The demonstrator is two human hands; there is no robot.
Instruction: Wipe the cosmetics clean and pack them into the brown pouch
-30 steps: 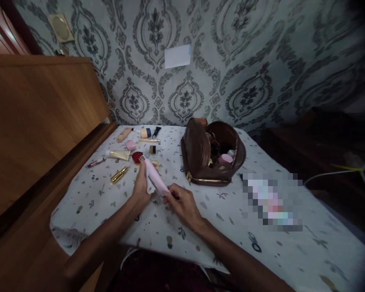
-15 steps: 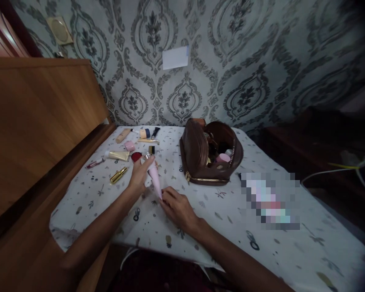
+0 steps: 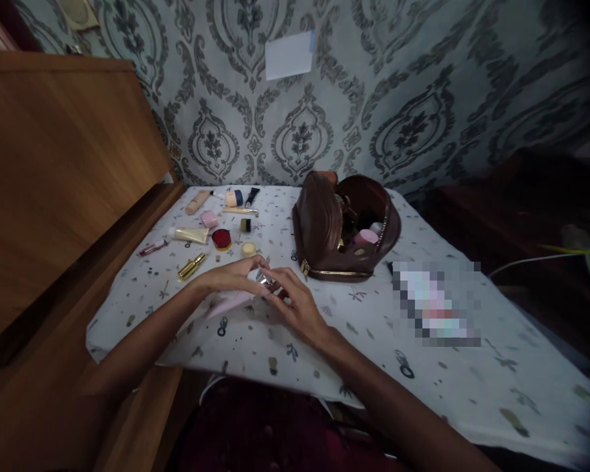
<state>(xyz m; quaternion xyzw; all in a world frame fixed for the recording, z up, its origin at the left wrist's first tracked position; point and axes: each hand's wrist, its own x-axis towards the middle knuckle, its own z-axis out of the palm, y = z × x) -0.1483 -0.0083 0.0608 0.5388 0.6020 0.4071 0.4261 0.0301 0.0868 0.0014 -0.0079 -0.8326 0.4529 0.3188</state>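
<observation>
pink tube [image 3: 230,302] swung sideways, partly hidden; left hand [image 3: 230,276] clasping, right hand [image 3: 297,307] pinching cap [image 3: 264,279].

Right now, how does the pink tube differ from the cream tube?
The pink tube is in the left hand; the cream tube lies on the patterned cloth. The pink tube's silver end points right in the picture, while the cream tube's whitish end points left. The pink tube is pale pink, the cream tube pale yellow. Both are light-coloured.
</observation>
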